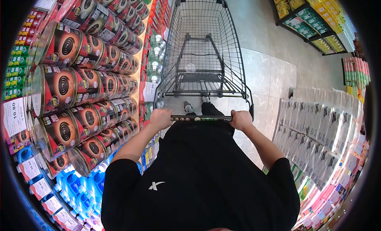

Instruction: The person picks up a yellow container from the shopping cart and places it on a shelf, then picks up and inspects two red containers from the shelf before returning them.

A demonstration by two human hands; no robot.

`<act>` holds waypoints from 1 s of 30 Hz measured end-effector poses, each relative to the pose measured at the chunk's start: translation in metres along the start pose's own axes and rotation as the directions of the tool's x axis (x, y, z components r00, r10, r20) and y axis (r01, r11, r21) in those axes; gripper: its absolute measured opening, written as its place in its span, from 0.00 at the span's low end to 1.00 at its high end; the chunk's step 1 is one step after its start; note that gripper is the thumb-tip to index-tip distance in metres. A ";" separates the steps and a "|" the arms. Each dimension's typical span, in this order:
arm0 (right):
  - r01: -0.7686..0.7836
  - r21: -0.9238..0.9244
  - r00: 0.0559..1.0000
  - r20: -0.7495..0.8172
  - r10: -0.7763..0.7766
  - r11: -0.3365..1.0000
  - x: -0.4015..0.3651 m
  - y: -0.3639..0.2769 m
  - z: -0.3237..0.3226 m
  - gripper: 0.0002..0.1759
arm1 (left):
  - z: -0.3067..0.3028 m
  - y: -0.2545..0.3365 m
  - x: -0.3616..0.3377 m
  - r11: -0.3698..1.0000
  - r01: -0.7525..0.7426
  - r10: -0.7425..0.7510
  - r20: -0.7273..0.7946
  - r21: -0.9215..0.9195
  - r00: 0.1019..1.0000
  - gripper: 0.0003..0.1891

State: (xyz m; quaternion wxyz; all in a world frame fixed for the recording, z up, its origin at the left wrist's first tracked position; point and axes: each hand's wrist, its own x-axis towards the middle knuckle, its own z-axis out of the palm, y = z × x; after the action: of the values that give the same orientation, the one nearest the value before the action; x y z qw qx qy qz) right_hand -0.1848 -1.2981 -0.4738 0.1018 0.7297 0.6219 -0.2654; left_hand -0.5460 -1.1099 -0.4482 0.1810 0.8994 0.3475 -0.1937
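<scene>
A grey wire shopping cart (238, 52) stands in front of me, and only its bare wire basket and frame show. My left hand (161, 119) is wrapped round the left end of the dark cart handle (190, 118). Round the handle's right end my right hand (241, 120) is closed in the same way. Small printed labels sit on the handle between the two hands. Below the handle my shoes (189, 108) show on the floor, partly hidden by the cart and my dark clothing.
Stacked round tins with a spiral picture (63, 86) fill the left side, close to my left arm. Blue bottles (75, 183) stand below them. White wrapped packs (305, 116) are piled on the right. A display of yellow packs (295, 1) stands farther off. Grey tiled floor (258, 36) runs ahead.
</scene>
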 end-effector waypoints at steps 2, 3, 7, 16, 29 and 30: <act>-0.013 0.009 1.000 -0.017 0.013 1.000 -0.006 -0.005 0.007 0.18 | 0.006 -0.004 -0.005 1.000 -0.014 0.014 0.012 0.014 1.000 0.12; -0.014 0.013 1.000 -0.025 0.015 1.000 -0.009 -0.007 0.010 0.18 | 0.009 -0.005 -0.007 1.000 -0.020 0.020 0.016 0.020 1.000 0.13; -0.006 0.034 1.000 -0.012 0.006 0.999 -0.021 -0.014 0.011 0.18 | 0.018 -0.005 -0.014 0.999 -0.026 0.025 0.012 0.033 1.000 0.12; 0.037 -0.001 0.995 -0.089 -0.037 0.999 -0.031 0.000 0.029 0.18 | 0.020 0.019 -0.026 0.998 0.047 -0.047 -0.003 0.041 0.999 0.10; 0.056 -0.013 0.994 -0.091 -0.057 0.998 -0.037 0.001 0.035 0.19 | 0.031 0.024 -0.035 0.996 0.057 -0.053 -0.053 0.076 0.997 0.11; 0.058 -0.028 0.994 -0.089 -0.060 0.998 -0.038 0.001 0.036 0.20 | 0.033 0.024 -0.036 0.995 0.055 -0.050 -0.059 0.078 0.997 0.11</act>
State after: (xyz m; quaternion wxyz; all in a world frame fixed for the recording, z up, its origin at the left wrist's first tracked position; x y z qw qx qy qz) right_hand -0.1964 -1.3479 -0.4847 0.0750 0.7208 0.6504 -0.2275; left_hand -0.5615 -1.1613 -0.4551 0.1298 0.9016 0.3681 -0.1865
